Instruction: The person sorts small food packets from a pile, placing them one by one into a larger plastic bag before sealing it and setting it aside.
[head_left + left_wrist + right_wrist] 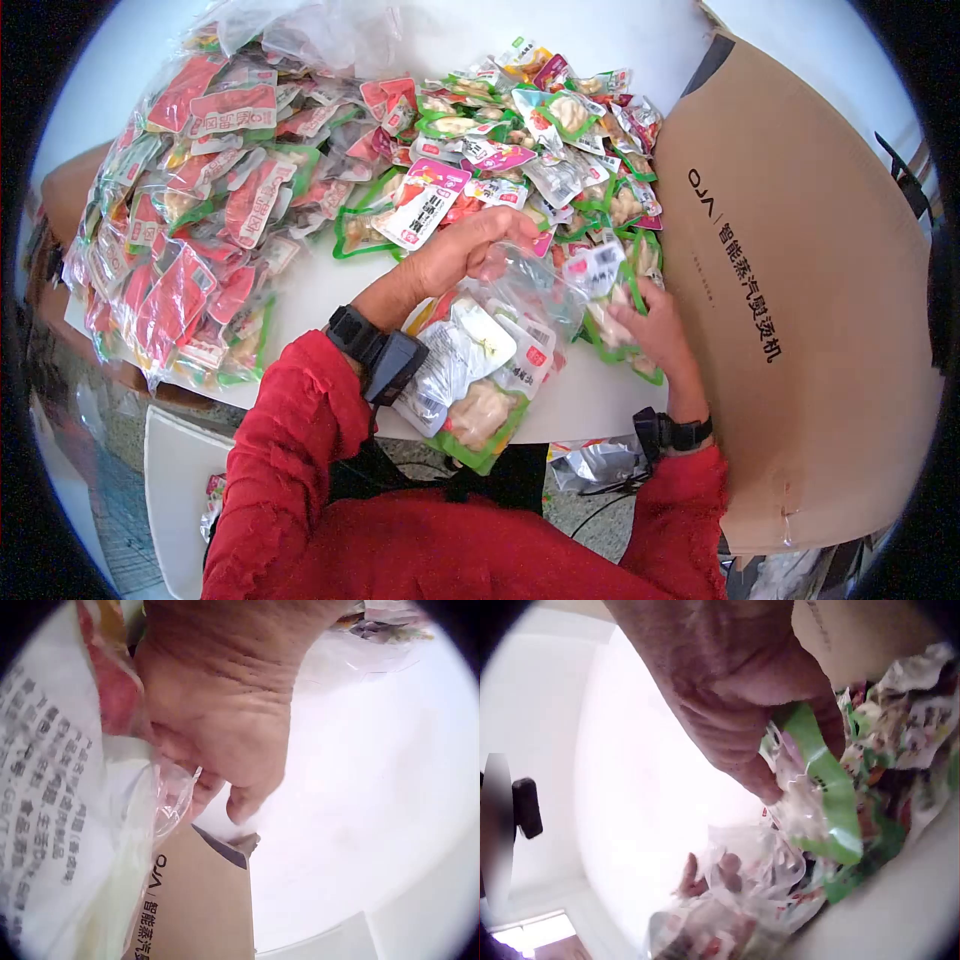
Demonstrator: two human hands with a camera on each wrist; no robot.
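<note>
My left hand point(465, 250) grips the rim of a clear plastic bag point(535, 290), which hangs over the table's near edge. Inside the bag are several snack packets point(480, 365), one with a green border and pale food showing through. In my right hand point(655, 325) is a green-edged food packet point(612, 310), pinched between thumb and fingers beside the bag's mouth. The right wrist view shows this packet point(832, 802) close up, with the thumb on one face. In the left wrist view the left hand point(217, 727) has its fingers curled at the bag's clear edge.
A heap of loose packets point(570, 115) covers the far middle of the white table point(310, 300). To the left stands a large clear bag point(200, 220) full of red and green packets. A tall cardboard box point(800, 300) rises along the right side.
</note>
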